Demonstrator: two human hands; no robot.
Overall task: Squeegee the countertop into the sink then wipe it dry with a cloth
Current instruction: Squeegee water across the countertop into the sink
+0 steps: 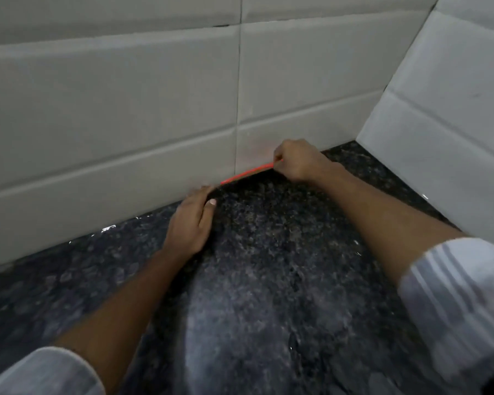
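A thin red squeegee (247, 174) lies along the foot of the tiled back wall, on the dark speckled granite countertop (268, 280). My right hand (297, 161) is closed around its right end. My left hand (193, 220) rests at its left end, fingers together and pressed toward the wall; whether it grips the squeegee is hidden. Only the squeegee's red top edge shows. Wet glints sit on the counter near the wall. No sink or cloth is in view.
Pale grey wall tiles (111, 95) run across the back, and a white tiled side wall (439, 109) closes the corner at the right. My white striped sleeves sit at the bottom left and lower right.
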